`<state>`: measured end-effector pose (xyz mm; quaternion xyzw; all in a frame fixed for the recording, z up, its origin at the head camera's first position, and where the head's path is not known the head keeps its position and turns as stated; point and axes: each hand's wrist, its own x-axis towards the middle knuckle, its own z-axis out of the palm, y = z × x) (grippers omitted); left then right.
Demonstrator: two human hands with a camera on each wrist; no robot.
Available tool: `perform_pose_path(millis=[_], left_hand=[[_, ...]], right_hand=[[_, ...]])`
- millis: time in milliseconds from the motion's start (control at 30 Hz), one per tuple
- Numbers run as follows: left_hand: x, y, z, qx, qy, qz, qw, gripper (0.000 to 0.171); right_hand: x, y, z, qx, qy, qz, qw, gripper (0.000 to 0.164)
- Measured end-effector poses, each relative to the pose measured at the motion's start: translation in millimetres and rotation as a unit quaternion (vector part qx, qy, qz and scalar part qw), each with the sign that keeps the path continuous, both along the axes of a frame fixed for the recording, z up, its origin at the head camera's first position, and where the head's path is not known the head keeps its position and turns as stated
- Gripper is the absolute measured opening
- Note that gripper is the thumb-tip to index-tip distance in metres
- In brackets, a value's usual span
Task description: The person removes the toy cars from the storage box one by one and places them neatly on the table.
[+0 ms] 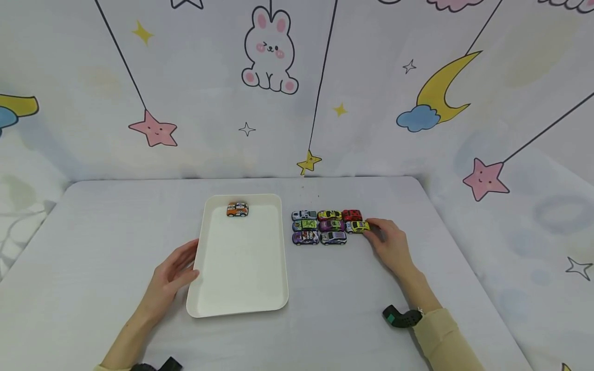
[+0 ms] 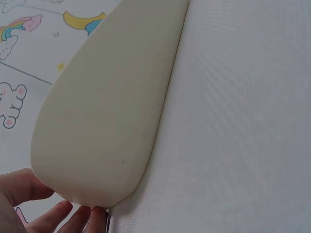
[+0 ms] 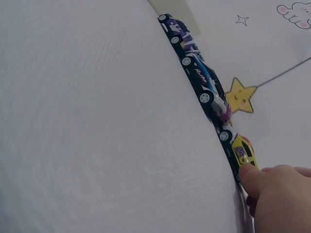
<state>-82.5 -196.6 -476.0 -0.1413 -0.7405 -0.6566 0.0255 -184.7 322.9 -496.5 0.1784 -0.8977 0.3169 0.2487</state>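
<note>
My right hand (image 1: 392,245) pinches the rear of a yellow toy car (image 1: 357,226) with thumb and fingers, at the right end of the middle row of cars. Beside it stand a purple car (image 1: 331,225), a green car (image 1: 304,225) and a red car (image 1: 351,215). To the left, my left hand (image 1: 169,275) holds the side of a white tray (image 1: 241,304), its thumb on the rim and its fingers against the outer wall. An orange toy car (image 1: 237,209) sits inside the tray near its far edge.
More toy cars stand tight together right of the tray: a pale blue one (image 1: 303,215), another yellow one (image 1: 330,215), a dark patterned one (image 1: 306,237) and a silver one (image 1: 333,237). A white cloth covers the table (image 1: 334,299). Behind it hangs a printed backdrop (image 1: 209,77).
</note>
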Motion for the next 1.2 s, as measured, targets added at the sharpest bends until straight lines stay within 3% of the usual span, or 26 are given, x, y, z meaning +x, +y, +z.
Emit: perform_pose_path(millis=[433,733,1200], left_hand=[[0.9,-2.7,1.5,-0.005,-0.002,-0.001,1.0,0.057],[0.4,-3.3,0.8,-0.021,0.001,0.001,0.9998,0.057],[-0.2,-2.8,-5.0,-0.016,0.004,-0.007,0.9998,0.057]], right_hand=[[-0.8,-2.6,0.0,-0.004,0.007,-0.007,1.0,0.034],[0.8,-14.9,9.4,-0.05,0.07,-0.013,0.996,0.035],[-0.9,-90.3,30.4,-0.051,0.1,0.113,0.987,0.033]])
